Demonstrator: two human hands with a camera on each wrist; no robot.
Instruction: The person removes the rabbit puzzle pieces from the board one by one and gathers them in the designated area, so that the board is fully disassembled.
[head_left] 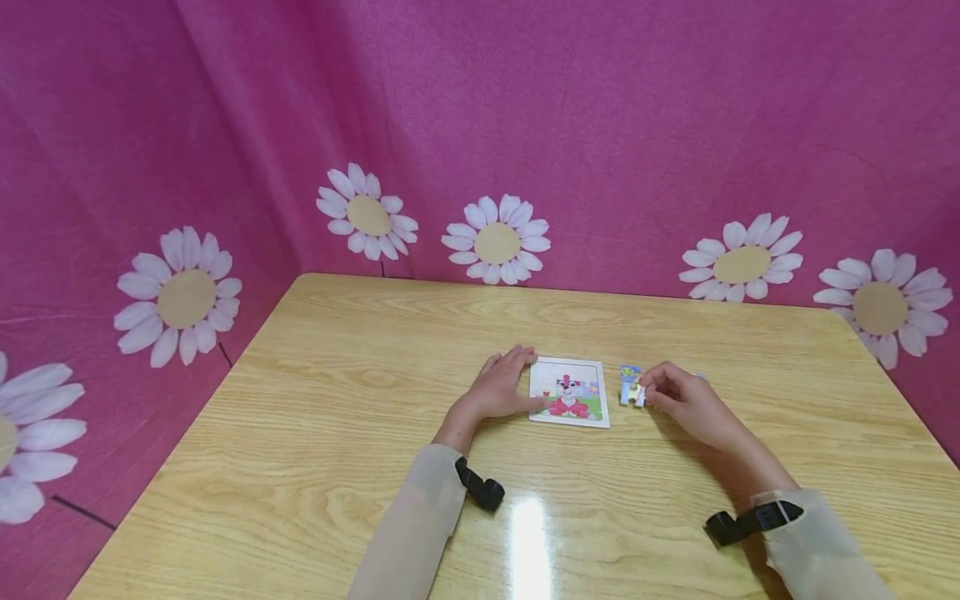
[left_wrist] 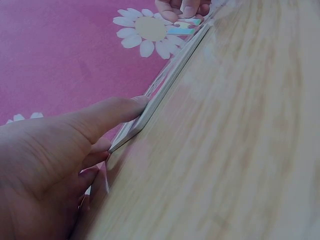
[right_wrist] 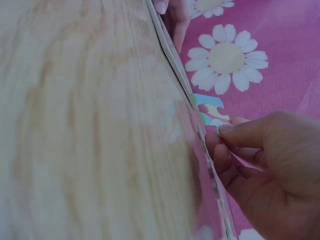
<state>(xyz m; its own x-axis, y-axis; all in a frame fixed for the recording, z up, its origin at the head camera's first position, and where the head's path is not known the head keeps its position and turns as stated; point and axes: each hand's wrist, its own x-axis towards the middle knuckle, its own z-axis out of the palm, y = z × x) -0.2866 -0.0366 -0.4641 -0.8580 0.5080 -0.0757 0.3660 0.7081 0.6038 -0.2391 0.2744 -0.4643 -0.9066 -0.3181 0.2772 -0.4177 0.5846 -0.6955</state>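
A square picture puzzle with a white frame (head_left: 570,422) lies on the table, an assembled pink-and-white cartoon animal in its lower part and plain white above. My left hand (head_left: 501,387) rests along the frame's left side, fingers spread to the upper corner. Its thumb (left_wrist: 125,107) lies over the border in the left wrist view. Just right of the frame, my right hand (head_left: 690,408) pinches a puzzle piece (right_wrist: 214,121) between thumb and fingertips. Beside those fingertips sits a blue and yellow puzzle piece (head_left: 628,372), partly overlapped by the hand in the head view.
Past my right knuckles a bit of blue puzzle piece (head_left: 701,376) shows, mostly hidden. The wooden table (head_left: 360,375) reaches back to a pink cloth (head_left: 600,125) with printed daisies, which also hangs along the left. Black straps with small cameras (head_left: 480,487) circle both wrists.
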